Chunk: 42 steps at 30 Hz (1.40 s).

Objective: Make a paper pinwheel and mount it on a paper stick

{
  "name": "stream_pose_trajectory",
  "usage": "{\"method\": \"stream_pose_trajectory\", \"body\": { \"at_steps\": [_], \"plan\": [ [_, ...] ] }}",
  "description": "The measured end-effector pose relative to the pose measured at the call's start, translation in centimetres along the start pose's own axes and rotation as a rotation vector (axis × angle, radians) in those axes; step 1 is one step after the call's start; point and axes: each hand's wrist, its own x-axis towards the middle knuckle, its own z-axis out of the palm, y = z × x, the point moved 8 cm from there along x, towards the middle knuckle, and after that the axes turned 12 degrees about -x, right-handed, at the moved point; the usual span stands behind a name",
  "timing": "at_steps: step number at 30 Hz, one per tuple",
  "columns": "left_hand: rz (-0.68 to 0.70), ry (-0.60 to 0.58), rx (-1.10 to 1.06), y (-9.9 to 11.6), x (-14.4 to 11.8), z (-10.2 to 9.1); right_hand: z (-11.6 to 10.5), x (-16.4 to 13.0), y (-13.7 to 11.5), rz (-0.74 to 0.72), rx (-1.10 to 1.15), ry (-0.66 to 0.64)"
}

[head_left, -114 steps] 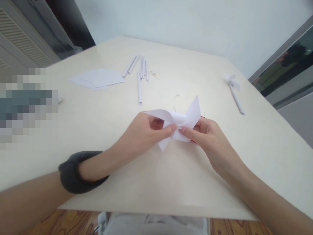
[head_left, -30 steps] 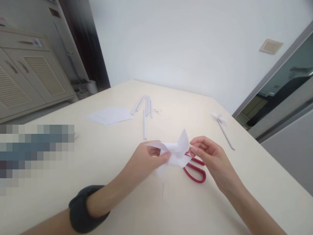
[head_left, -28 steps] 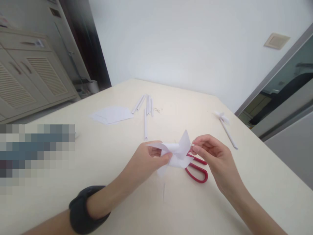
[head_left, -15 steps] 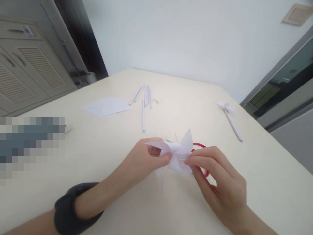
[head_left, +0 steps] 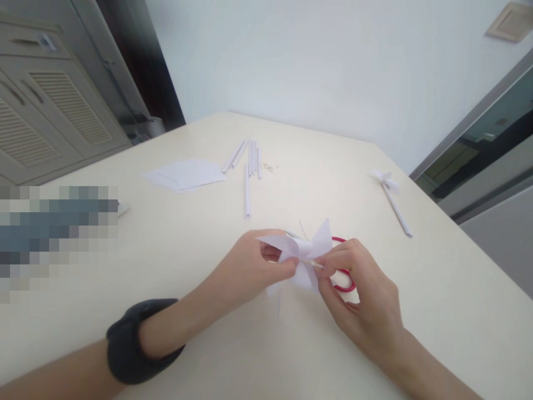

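A white paper pinwheel [head_left: 320,240] with folded blades is pinched in my left hand [head_left: 258,266], thumb pressed near its centre. My right hand [head_left: 362,289] is closed, its thumb and fingertips gripping a thin pale stick [head_left: 312,263], perhaps a toothpick or cotton swab. The stick's left end reaches the pinwheel's centre; whether it goes through the paper cannot be seen. Beneath the hands lie scissors with red handles [head_left: 347,288], partly covered by my right hand and the pinwheel.
Several rolled paper tubes [head_left: 247,191] lie mid-table, with small thin bits [head_left: 268,166] beside them. White paper sheets [head_left: 187,176] are stacked to their left. A pinwheel on a paper tube [head_left: 395,206] rests at the right. A pixelated patch covers the table's left side.
My right hand has shifted left and its fingers have curled more around the stick, which now meets the pinwheel's centre. My left hand still holds the pinwheel. The view has shifted slightly.
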Motion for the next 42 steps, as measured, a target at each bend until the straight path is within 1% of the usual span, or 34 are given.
{"method": "stream_pose_trajectory", "body": {
  "at_steps": [10, 17, 21, 23, 28, 31, 34, 42],
  "plan": [
    [0.044, -0.012, 0.032, 0.4, -0.2, 0.2, 0.4, -0.3, -0.7, -0.086, -0.084, -0.020],
    [0.140, -0.037, 0.141, 0.6, -0.5, 0.5, 0.8, -0.3, -1.7, -0.190, -0.246, -0.011],
    [0.214, 0.019, 0.239, 0.3, -0.7, 0.2, 1.4, -0.3, -2.1, -0.211, -0.377, -0.036],
    [0.246, 0.040, 0.301, 0.3, -0.7, 0.2, 1.6, -0.4, -2.1, -0.212, -0.407, -0.050],
    [0.302, 0.071, 0.407, 0.8, -0.9, 0.3, 1.6, -0.6, -2.5, -0.218, -0.388, -0.030],
    [0.294, 0.064, 0.411, 0.7, -0.9, 0.6, 1.4, -0.6, -2.7, -0.228, -0.355, -0.002],
    [0.290, 0.051, 0.401, 0.6, -0.9, 0.7, 1.2, -0.5, -2.5, -0.197, -0.320, 0.012],
    [0.289, 0.058, 0.401, 0.4, -0.9, 0.5, 1.7, -0.4, -2.0, -0.159, -0.282, -0.051]
  ]
}}
